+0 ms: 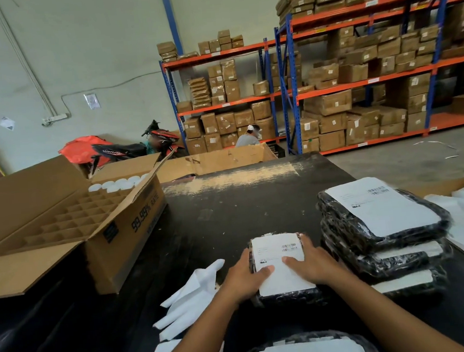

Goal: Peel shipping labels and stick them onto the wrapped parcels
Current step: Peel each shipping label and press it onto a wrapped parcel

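parcel (286, 296) between hands | left hand (244, 277), right hand (312, 264) flat, pressing label (280, 258)

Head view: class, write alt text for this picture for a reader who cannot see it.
Two hands, left and right, press a white label flat onto a black parcel on a dark table. A stack of labelled parcels stands to the right, and an open box to the left. Shelves of cartons fill the background.
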Demonstrator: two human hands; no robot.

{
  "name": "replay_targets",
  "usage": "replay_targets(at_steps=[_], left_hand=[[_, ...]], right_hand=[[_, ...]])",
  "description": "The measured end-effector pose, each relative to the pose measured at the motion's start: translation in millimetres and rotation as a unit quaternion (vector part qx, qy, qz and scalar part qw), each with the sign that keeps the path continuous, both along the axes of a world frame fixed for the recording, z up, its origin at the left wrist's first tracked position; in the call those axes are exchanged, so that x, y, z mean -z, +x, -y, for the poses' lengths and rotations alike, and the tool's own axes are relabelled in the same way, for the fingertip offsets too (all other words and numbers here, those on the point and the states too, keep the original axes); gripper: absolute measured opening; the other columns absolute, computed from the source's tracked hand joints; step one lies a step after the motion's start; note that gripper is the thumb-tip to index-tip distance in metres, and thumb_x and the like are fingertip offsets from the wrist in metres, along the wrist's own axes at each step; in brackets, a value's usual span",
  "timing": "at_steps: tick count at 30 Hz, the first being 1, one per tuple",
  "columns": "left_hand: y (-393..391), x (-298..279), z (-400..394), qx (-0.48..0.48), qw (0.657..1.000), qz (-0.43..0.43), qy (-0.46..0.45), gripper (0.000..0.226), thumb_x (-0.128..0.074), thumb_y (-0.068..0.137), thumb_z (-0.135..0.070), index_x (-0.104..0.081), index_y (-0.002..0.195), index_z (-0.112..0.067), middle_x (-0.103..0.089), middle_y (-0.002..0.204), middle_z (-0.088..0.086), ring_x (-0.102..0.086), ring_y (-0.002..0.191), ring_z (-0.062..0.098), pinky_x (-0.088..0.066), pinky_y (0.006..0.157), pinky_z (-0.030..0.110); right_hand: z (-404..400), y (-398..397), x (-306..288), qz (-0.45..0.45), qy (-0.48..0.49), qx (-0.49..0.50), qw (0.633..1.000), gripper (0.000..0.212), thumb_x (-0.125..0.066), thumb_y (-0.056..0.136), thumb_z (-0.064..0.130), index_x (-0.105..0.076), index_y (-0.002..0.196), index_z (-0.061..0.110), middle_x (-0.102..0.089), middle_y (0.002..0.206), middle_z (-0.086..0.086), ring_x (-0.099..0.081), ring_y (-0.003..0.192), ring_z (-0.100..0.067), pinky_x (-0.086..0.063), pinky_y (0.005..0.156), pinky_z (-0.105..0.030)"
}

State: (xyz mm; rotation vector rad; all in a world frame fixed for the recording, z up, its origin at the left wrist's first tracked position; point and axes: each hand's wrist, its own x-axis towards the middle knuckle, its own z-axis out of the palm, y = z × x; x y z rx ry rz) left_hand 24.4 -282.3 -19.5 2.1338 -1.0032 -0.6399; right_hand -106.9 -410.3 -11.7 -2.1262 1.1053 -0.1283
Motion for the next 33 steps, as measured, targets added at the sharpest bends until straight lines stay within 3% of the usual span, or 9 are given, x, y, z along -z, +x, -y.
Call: replay_targets(at_steps=[3, 7, 11, 15, 20, 25, 33], left_hand=[[-4.2, 1.2, -3.0, -0.018, 0.999, -0.027, -0.011, 0.063, -0.066, 0.077, -0.046, -0.045, 0.135, -0.034, -0.061, 0.13, -0.01, -0.058, 0.116, 0.012, -0.047, 0.102, 0.036], [-11.4, -13.4, -9.6, -0.011, 1.0, -0.012, -0.015, 0.056, -0.064, 0.084, -0.038, -0.042, 0.135, -0.034, -0.059, 0.132, -0.009, -0.057, 0.116, 0.013, -0.048, 0.099, 0.034], [-20.9, -37.2, -19.0, -0.014, 0.998, 0.012, -0.059, 0.054, -0.063, 0.088, -0.032, -0.04, 0.137, -0.031, -0.057, 0.134, -0.008, -0.056, 0.118, 0.015, -0.049, 0.096, 0.034], [-33.5, -78.0, -36.1, -0.011, 0.993, 0.049, -0.102, 0.053, -0.061, 0.09, -0.032, -0.039, 0.137, -0.033, -0.057, 0.134, -0.009, -0.055, 0.117, 0.016, -0.049, 0.092, 0.034], [-54.7, -129.7, -76.0, 0.007, 0.985, 0.118, -0.126, 0.057, -0.059, 0.091, -0.036, -0.033, 0.141, -0.031, -0.05, 0.142, -0.007, -0.048, 0.129, 0.022, -0.043, 0.101, 0.04], [-84.5, -153.1, -124.6, 0.03, 0.983, 0.131, -0.123, 0.059, -0.059, 0.091, -0.038, -0.033, 0.143, -0.028, -0.048, 0.145, -0.004, -0.048, 0.129, 0.022, -0.044, 0.101, 0.04], [-138.0, -140.1, -182.2, 0.075, 0.985, 0.092, -0.127, 0.054, -0.063, 0.088, -0.038, -0.045, 0.137, -0.026, -0.057, 0.137, -0.006, -0.054, 0.122, 0.018, -0.046, 0.101, 0.037]], right_hand=[[-7.1, -4.3, -3.1, 0.006, 0.007, -0.006, 1.0, 0.084, -0.057, 0.081, 0.052, -0.013, 0.148, 0.024, -0.044, 0.144, -0.011, -0.047, 0.127, -0.031, -0.041, 0.101, -0.037], [-14.8, -11.2, -12.6, 0.047, -0.003, -0.026, 0.999, 0.077, -0.063, 0.076, 0.044, -0.027, 0.142, 0.029, -0.051, 0.138, -0.005, -0.046, 0.126, -0.028, -0.044, 0.1, -0.039], [-27.2, -21.5, -38.7, 0.067, -0.02, -0.034, 0.997, 0.092, -0.065, 0.077, 0.045, -0.01, 0.15, 0.03, -0.033, 0.15, -0.011, -0.034, 0.137, -0.03, -0.039, 0.106, -0.043], [-48.5, -35.7, -81.6, 0.09, -0.063, -0.024, 0.994, 0.088, -0.063, 0.085, 0.04, -0.006, 0.151, 0.028, -0.018, 0.155, -0.01, -0.026, 0.141, -0.029, -0.033, 0.107, -0.037], [-92.6, -61.6, -129.2, 0.133, -0.118, -0.026, 0.984, 0.086, -0.064, 0.083, 0.045, -0.013, 0.15, 0.028, -0.023, 0.155, -0.005, -0.027, 0.14, -0.026, -0.03, 0.11, -0.04], [-146.7, -100.4, -156.6, 0.122, -0.141, -0.029, 0.982, 0.079, -0.062, 0.086, 0.043, -0.019, 0.149, 0.024, -0.032, 0.153, -0.002, -0.037, 0.134, -0.023, -0.037, 0.096, -0.031], [-198.4, -161.5, -156.6, 0.063, -0.133, -0.007, 0.989, 0.081, -0.064, 0.082, 0.049, -0.022, 0.149, 0.028, -0.027, 0.155, 0.0, -0.032, 0.138, -0.021, -0.031, 0.107, -0.033]])
